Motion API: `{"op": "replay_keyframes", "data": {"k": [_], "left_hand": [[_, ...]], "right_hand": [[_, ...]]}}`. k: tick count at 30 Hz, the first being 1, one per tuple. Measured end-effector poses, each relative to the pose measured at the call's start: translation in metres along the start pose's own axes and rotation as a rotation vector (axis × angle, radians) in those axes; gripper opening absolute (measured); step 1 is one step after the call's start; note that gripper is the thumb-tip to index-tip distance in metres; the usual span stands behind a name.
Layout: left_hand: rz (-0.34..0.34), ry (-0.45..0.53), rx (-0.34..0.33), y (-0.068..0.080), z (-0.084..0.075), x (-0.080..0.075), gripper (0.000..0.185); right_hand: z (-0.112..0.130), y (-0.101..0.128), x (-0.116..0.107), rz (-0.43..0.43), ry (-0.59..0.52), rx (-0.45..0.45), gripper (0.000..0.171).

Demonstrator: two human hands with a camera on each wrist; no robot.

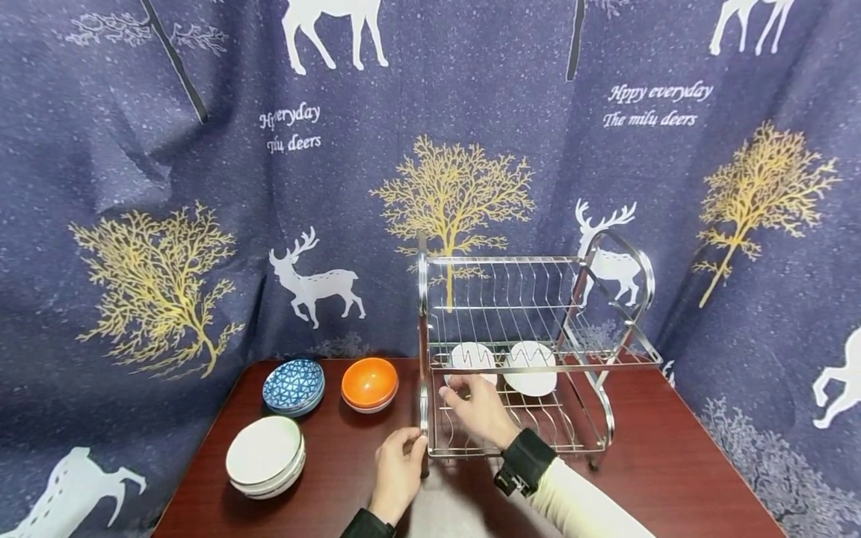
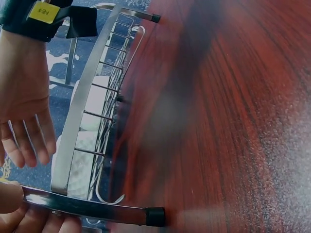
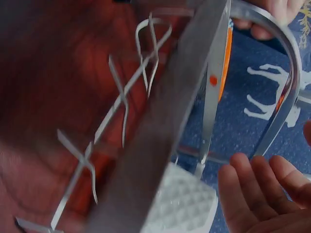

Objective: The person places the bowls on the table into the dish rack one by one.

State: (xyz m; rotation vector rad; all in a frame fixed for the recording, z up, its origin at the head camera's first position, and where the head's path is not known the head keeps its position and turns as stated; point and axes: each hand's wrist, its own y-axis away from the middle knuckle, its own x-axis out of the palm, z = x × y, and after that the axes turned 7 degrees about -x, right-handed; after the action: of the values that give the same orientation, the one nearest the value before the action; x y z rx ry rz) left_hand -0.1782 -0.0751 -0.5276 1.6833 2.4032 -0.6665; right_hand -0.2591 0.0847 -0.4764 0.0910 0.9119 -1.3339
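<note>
The dish rack [image 1: 578, 368] is gripped at its left end by the left grip [image 1: 398, 468], thumb and curled fingers closed about the metal side frame near its foot. Nothing is held by the right grip [image 1: 480, 415]: its fingers are seen extended and relaxed in both wrist views, a little apart from the metal. In the head view it is set before the lower tier, overlapping the bottom of the left white bowl [image 1: 473, 357]; no contact with that bowl can be made out.

Just to its right, the second white bowl [image 1: 531, 370] is likewise stood on edge in the lower tier. The step in hand is judged to be the seating of bowls there, with the rack steadied from the left. The next move would seem to call for the right grip to be drawn clear of the wires and another bowl to be picked up.

Farther out, to the left of the rack on the worktop [image 1: 336, 478], are found the orange bowl [image 1: 370, 382], the blue patterned bowls [image 1: 294, 386] and, nearer the person, the stack of white bowls [image 1: 265, 456].
</note>
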Motion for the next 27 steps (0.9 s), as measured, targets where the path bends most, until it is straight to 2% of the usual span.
{"op": "replay_keyframes", "data": {"k": [6,12,19,24,27], "left_hand": [[-0.003,-0.032,-0.017,0.002,0.003,-0.001,0.009],[0.013,-0.027,-0.028,0.003,0.001,-0.006,0.011],[0.049,-0.032,-0.008,0.003,0.003,-0.015,0.012],[0.064,-0.072,-0.026,0.002,0.006,-0.022,0.013],[0.063,-0.103,-0.01,0.002,0.006,-0.029,0.014]], "right_hand": [[0.009,0.01,0.011,-0.047,-0.075,-0.04,0.012],[0.013,0.017,0.021,-0.032,-0.142,-0.059,0.014],[0.018,0.023,0.03,0.015,-0.201,-0.017,0.019],[0.016,0.026,0.038,0.031,-0.255,-0.005,0.015],[0.016,0.027,0.041,0.021,-0.297,0.02,0.013]]}}
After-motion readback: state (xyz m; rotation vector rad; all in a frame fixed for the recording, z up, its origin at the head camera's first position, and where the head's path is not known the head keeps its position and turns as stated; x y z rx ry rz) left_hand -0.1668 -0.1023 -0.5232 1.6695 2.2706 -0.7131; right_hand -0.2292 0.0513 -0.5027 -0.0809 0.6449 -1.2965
